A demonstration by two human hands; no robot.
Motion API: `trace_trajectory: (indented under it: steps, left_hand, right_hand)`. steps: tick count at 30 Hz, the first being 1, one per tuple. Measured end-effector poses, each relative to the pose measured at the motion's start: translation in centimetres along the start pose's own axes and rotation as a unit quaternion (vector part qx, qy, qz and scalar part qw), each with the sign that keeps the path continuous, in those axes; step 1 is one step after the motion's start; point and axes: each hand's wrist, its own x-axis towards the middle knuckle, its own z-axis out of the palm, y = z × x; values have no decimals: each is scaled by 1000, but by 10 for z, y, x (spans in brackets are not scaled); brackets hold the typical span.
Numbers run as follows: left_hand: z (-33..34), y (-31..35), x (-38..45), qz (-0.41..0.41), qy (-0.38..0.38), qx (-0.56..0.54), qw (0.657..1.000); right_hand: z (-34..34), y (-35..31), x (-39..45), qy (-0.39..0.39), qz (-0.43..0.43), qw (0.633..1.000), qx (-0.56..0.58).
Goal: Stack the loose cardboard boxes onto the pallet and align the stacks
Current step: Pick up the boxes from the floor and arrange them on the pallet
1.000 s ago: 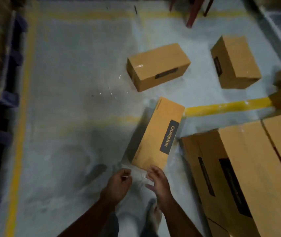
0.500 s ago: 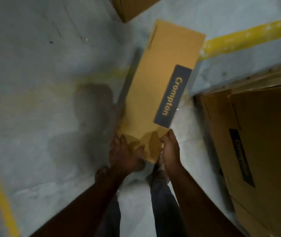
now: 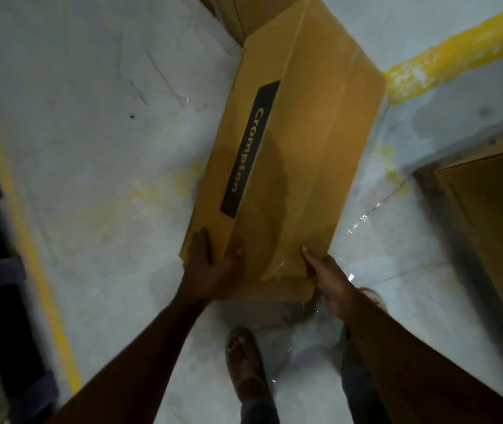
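Grey concrete floor (image 3: pixel 97 148) underfoot, a sandalled foot (image 3: pixel 245 359) showing at six o'clock. Gripping the box (image 3: pixel 286 166) at its near end: left hand (image 3: pixel 210 264) curling round the near left corner, fingers lying along the side face, thumb on the top; right hand (image 3: pixel 329 273) clamping the near right corner, a finger pressing the top face. Both hands holding cardboard, neither free. Running from the centre up toward twelve o'clock, label (image 3: pixel 248 148) facing left on the tilted side face. Looking like the pick-up step: near end seemingly raised, far end hard to judge, possibly resting on the floor. Lying beyond, at twelve o'clock, part of another box (image 3: pixel 244 13); at one to two o'clock, a yellow line (image 3: pixel 458 47); at three to four o'clock, the stack (image 3: pixel 494 228) with what may be a pallet edge (image 3: pixel 470 145) above it.

Calling next, probably, for shifting one hand further along or under the box to take its whole weight, lifting it clear, then swinging toward three o'clock and setting it square on the stack.
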Motion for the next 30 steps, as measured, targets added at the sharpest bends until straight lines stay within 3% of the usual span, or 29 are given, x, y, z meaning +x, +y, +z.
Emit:
trace_trajectory:
  steps: [3, 6, 12, 17, 21, 24, 27, 30]
  left_hand:
    - [-27, 3, -19, 28, -66, -96, 993]
    - [-52, -11, -75, 37, -115, -105, 987]
    - [-100, -39, -241, 7, -96, -186, 978]
    - [-115, -32, -386, 49, -85, -230, 968]
    - [-95, -48, -491, 80, -77, -269, 957]
    - [-60, -76, -570, 115, -61, -278, 952]
    - [-10, -109, -656, 138, -1, -310, 941]
    - [35, -132, -732, 154, 45, -339, 927]
  right_hand:
    - [1, 13, -39, 40, -88, 995, -32]
    - [-9, 5, -120, 57, -161, 982, -86]
    - [1, -14, -321, 13, -219, 957, -190]
    - [-9, -17, -478, 31, -247, 941, -229]
    - [-47, 7, -570, 19, -280, 928, -244]
    - [-86, 39, -623, -1, -326, 897, -297]
    - [-137, 77, -667, -49, -356, 861, -360]
    - [-185, 108, -714, -83, -355, 855, -368]
